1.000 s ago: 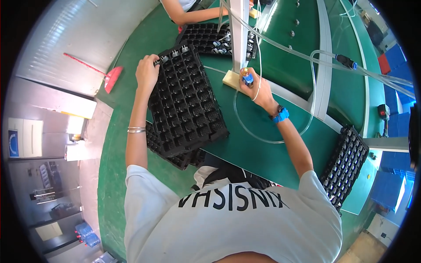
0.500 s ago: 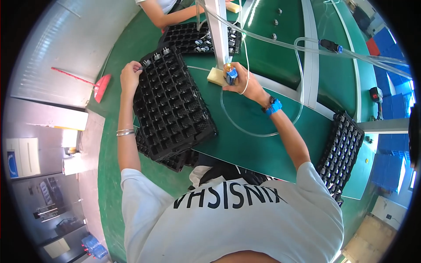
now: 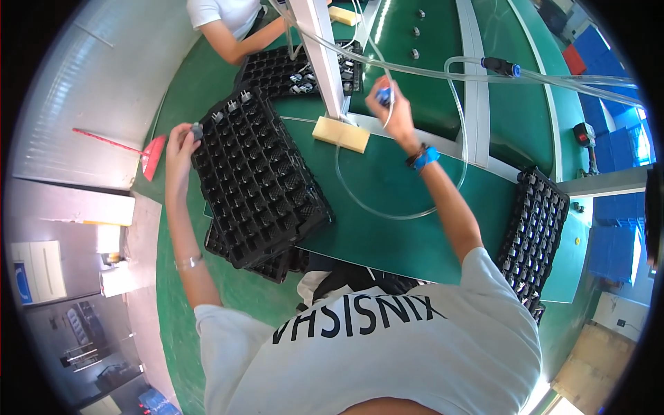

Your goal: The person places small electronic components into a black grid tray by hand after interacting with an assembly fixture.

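Observation:
My left hand [image 3: 181,146] is closed in a pinch on a small grey part [image 3: 197,131], just off the upper left edge of a black plastic cell tray [image 3: 259,180]. Small grey parts with metal prongs [image 3: 234,105] sit in the tray's far row; many of its other pockets hold dark contents too small to name. My right hand [image 3: 398,117] grips a blue-and-orange handheld tool [image 3: 384,95], smeared by motion, with a thin white tube beside it. It is held above the green table, beyond a yellow sponge block [image 3: 341,135].
A metal post [image 3: 317,55] rises beyond the sponge, with clear hoses [image 3: 422,69] crossing beside it. Another person's arm [image 3: 238,48] is near a second black tray [image 3: 266,75] at the back. A filled tray [image 3: 536,235] stands at right. Several small parts [image 3: 416,32] lie on the far green surface.
My left hand has drawn left, off the tray's edge, with the grey part now showing. My right hand has lifted the tool away from the sponge, up and to the right.

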Available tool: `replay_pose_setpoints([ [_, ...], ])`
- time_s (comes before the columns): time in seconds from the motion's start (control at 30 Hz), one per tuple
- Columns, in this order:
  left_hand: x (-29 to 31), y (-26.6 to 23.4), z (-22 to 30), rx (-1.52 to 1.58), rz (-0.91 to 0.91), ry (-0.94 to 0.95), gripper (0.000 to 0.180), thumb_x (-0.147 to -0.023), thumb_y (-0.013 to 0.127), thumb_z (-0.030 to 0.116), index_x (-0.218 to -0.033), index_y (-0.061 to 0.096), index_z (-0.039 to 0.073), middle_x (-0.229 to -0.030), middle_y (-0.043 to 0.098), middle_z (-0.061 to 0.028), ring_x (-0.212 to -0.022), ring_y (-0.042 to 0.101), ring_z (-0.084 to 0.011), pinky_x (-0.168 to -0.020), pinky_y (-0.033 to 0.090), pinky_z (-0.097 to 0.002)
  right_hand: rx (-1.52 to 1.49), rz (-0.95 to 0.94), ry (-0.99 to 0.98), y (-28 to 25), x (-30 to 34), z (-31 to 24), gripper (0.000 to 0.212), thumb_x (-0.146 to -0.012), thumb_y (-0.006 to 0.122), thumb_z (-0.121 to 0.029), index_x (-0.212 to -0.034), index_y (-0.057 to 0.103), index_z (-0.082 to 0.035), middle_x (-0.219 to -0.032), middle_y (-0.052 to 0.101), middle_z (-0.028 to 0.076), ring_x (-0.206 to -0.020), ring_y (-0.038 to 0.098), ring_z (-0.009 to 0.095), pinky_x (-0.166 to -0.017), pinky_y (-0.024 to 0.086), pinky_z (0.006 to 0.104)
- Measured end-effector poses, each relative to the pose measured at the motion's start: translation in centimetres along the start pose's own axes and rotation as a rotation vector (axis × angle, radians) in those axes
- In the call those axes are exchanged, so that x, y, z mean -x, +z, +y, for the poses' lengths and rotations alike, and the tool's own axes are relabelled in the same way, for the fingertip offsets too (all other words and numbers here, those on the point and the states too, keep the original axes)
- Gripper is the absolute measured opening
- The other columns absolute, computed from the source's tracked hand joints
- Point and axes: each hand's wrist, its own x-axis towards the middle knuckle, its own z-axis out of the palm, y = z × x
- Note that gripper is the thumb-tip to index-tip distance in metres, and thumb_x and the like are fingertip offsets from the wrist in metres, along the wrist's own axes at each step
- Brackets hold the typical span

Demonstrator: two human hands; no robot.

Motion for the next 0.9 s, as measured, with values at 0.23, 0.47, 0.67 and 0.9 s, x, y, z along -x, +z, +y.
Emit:
replay_pose_setpoints([
  [0.23, 11.6, 4.1, 6.3, 0.549, -0.21, -0.08, 0.021, -0.093, 0.044, 0.009, -0.113, 0.044, 0.003, -0.101, 0.054, -0.0074, -0.091, 0.053, -0.013, -0.084, 0.043, -0.0263, 0.641, 0.246, -0.153, -6.8, -6.7, 7.5, 0.029, -0.082, 0.06, -0.025, -0.103, 0.054, -0.007, -0.084, 0.062, 0.021, -0.077, 0.06, 0.04, -0.062, 0.049, 0.0449],
  [0.47, 18.4, 9.0, 8.6, 0.587, -0.162, -0.1, 0.02, -0.085, 0.058, 0.005, -0.103, 0.052, 0.002, -0.099, 0.059, -0.0079, -0.094, 0.057, -0.0159, -0.088, 0.044, -0.0284, 0.697, 0.179, -0.081, -6.6, -6.3, 5.0, 0.028, -0.081, 0.06, -0.026, -0.103, 0.056, -0.009, -0.085, 0.061, 0.02, -0.076, 0.06, 0.039, -0.062, 0.049, 0.0452],
  [0.67, 18.2, 13.4, 8.8, 0.706, -0.133, 0.122, 0.025, -0.076, 0.063, -0.005, -0.099, 0.055, -0.001, -0.101, 0.048, -0.0069, -0.093, 0.055, -0.016, -0.084, 0.045, -0.029, -0.596, -0.077, 0.193, -1.8, 1.8, -6.0, 0.019, -0.083, 0.058, -0.03, -0.094, 0.056, -0.014, -0.076, 0.055, 0.003, -0.049, 0.048, 0.009, -0.043, 0.036, 0.0211],
  [0.9, 17.9, 15.1, 10.1, 0.678, -0.28, 0.147, 0.026, -0.075, 0.059, -0.014, -0.098, 0.055, -0.003, -0.098, 0.049, -0.0063, -0.089, 0.057, -0.0145, -0.082, 0.047, -0.0257, -0.918, -0.684, 0.792, -1.0, 9.7, -15.8, 0.043, -0.082, 0.05, -0.042, -0.108, 0.052, -0.008, -0.09, 0.058, 0.002, -0.057, 0.051, 0.006, -0.044, 0.034, 0.018],
])
